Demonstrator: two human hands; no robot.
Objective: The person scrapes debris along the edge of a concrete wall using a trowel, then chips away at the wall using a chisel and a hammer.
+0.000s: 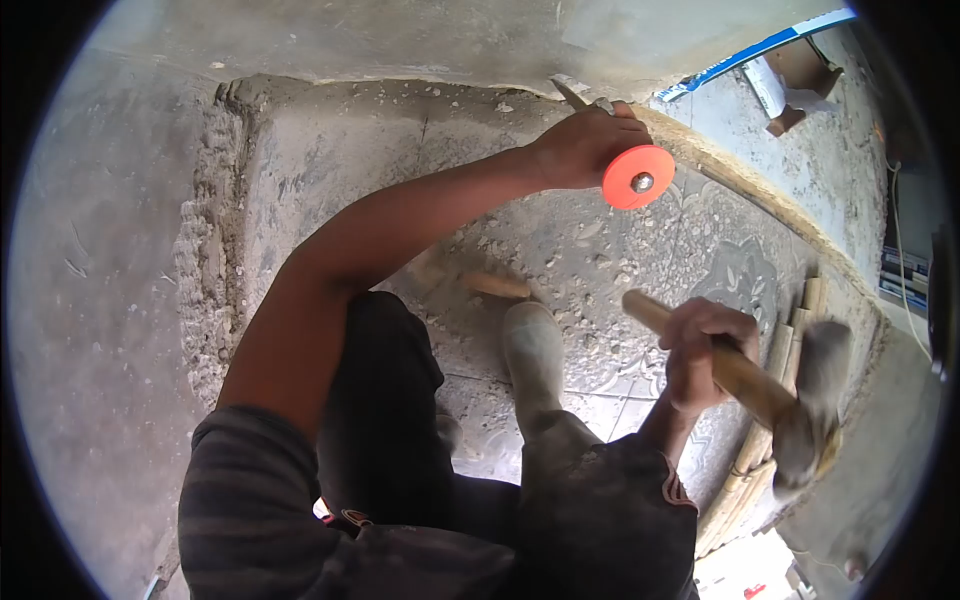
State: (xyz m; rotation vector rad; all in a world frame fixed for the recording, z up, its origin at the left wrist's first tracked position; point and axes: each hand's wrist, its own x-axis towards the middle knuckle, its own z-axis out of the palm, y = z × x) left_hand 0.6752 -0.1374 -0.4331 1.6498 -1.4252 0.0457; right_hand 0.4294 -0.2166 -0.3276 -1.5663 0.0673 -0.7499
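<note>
My left hand is closed around a chisel with a round orange-red hand guard. The chisel's blade points up and left, reaching the base of the wall where it meets the floor. Its metal striking end shows at the middle of the guard, facing me. Lower right, my right hand grips the wooden handle of a hammer. The heavy head, blurred by motion, hangs over to the right, apart from the chisel.
Rubble crumbs and dust cover the tiled floor near my boot. A broken groove runs along the left wall's base. Bamboo poles lie at right. Torn cardboard and a blue-white strip are at upper right.
</note>
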